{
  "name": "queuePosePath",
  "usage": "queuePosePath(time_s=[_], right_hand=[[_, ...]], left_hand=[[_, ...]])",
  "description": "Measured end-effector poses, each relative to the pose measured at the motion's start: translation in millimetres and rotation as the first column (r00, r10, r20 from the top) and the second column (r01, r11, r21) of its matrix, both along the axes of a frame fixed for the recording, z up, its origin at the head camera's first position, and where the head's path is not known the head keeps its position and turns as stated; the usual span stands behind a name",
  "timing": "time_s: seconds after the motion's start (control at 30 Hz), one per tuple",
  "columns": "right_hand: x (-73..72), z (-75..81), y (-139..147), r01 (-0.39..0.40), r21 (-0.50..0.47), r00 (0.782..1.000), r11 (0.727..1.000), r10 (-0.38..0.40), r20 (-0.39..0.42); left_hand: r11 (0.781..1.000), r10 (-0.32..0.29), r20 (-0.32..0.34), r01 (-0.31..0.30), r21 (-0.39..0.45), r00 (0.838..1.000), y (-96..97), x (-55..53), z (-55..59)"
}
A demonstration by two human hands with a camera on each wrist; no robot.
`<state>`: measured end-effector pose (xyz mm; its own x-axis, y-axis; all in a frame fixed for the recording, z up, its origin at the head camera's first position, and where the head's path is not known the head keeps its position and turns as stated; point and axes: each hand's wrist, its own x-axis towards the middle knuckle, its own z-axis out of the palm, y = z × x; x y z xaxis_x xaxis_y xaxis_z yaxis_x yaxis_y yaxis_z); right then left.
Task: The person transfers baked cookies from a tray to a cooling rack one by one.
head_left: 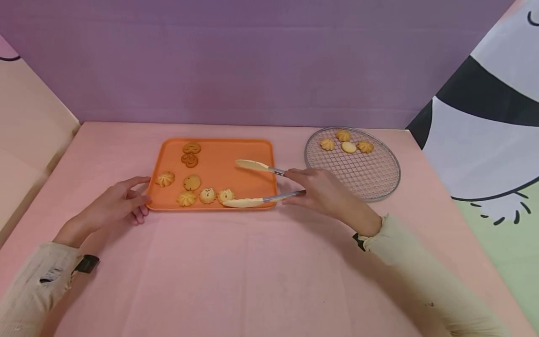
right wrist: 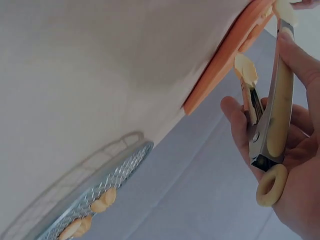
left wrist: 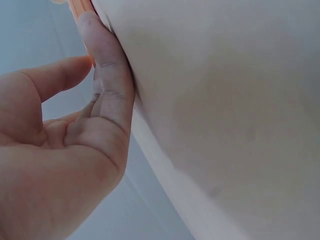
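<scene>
My right hand (head_left: pixel 322 194) grips a pair of tongs (right wrist: pixel 281 105) with metal sides and cream tips. The tongs are spread wide over the orange tray (head_left: pixel 227 159), nothing between their tips. Their nearer tip overlaps a pale cookie with a small dark face (head_left: pixel 226 195) by the tray's front edge. My left hand (head_left: pixel 111 203) touches the tray's left end with thumb and forefinger, near the front corner. On the tray lie two brown pretzel-shaped cookies (head_left: pixel 191 154), swirled cookies (head_left: pixel 186 198), a round speckled cookie (head_left: pixel 192 182) and another pale face cookie (head_left: pixel 207 195).
Right of the tray is a round wire rack (head_left: pixel 337 171) bearing several cookies (head_left: pixel 365 147), grouped toward its back. A pink cloth (head_left: pixel 236 271) covers the table. Behind rises a purple backdrop (head_left: pixel 252 70), and a patterned panel (head_left: pixel 488 135) stands at the right.
</scene>
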<state>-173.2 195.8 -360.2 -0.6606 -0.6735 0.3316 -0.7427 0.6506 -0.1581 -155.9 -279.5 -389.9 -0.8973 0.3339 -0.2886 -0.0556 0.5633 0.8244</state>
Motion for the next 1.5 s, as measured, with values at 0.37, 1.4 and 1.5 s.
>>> queuePosePath(time_s=[0.37,1.4,1.5], right_hand=[[0.5,-1.9,2.2,0.083,0.016,0.996,0.996,-0.082,-0.019],[16.4,-14.0,-27.9,-0.004,0.072,0.978,0.997,0.019,-0.207],[17.5,-13.6,-27.9,-0.009,0.076,0.972,0.997,0.026,-0.233]], left_hand=[[1.000,-0.007,-0.003,0.007,0.001,1.000,3.3,-0.2,2.7],[1.000,0.002,-0.005,-0.002,-0.022,1.000,1.5,2.9,1.3],[1.000,0.002,-0.005,-0.002,-0.028,1.000,1.9,2.6,1.6]])
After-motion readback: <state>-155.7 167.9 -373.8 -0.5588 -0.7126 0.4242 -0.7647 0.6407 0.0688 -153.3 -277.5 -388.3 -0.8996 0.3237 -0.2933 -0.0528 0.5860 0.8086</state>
